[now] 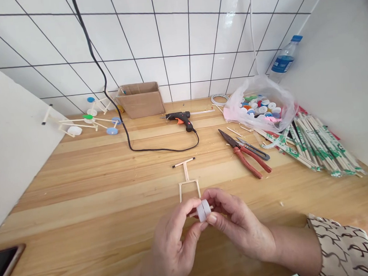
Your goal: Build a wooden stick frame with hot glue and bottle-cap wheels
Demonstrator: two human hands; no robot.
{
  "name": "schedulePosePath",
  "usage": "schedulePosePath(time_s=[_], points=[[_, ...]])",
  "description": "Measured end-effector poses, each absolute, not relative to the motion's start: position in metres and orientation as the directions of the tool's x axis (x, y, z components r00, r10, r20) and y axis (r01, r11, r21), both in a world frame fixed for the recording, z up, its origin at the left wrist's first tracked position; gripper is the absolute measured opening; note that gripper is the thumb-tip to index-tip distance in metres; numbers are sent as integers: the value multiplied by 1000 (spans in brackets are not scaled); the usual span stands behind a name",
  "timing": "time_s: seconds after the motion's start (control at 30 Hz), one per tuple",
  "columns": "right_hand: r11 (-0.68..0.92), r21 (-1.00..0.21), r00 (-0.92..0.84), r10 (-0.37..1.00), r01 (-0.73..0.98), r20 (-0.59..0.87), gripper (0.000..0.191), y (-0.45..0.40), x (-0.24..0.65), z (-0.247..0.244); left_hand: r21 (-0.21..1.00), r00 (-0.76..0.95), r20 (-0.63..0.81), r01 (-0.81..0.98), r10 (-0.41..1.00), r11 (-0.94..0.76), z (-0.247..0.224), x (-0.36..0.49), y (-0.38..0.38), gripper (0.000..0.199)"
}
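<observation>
Low over the front of the table, my left hand (174, 239) and my right hand (242, 228) meet around a pair of pale lilac bottle caps (203, 211). The caps stand on edge, pressed together, pinched between thumbs and fingers of both hands. Thin wooden stick ends show on either side of them; whether one stick passes through cannot be seen. Just beyond my fingers lies a small frame of wooden sticks (187, 181), with a dark-tipped crossbar at its far end. My hands cover the area by its near end.
At the right lie red-handled pliers (247, 155), small snips (254, 148), wrapped chopsticks (321, 145) and a bag of bottle caps (229, 109). A corded glue gun (182, 116) and cardboard box (144, 105) stand behind. Stick-and-cap models (88, 119) occupy the left; a phone (5, 268) lies nearer.
</observation>
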State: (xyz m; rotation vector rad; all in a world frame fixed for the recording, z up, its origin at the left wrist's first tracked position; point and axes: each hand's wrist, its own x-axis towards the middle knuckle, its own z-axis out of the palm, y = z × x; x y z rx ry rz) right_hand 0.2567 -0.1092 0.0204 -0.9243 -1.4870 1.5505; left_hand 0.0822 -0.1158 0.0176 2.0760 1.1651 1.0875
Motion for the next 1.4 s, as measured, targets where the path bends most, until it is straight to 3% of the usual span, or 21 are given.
schedulePosePath(time_s=[0.33, 0.73, 1.1, 1.4], points=[[-61, -995, -401, 916, -80, -24, 26, -108, 255, 16, 591, 309, 508, 554, 804, -587, 12, 81, -117, 24], [-165, -975, -449, 890, -146, -83, 33, -97, 260, 13, 744, 226, 450, 439, 864, -503, 13, 83, -109, 19], [-172, -941, -502, 865, -291, -3, 24, -94, 257, 14, 756, 213, 426, 451, 879, -475, 9, 83, -111, 20], [-46, -997, -526, 851, -57, -9, 23, -92, 264, 18, 727, 258, 447, 452, 856, -517, 14, 84, -109, 24]])
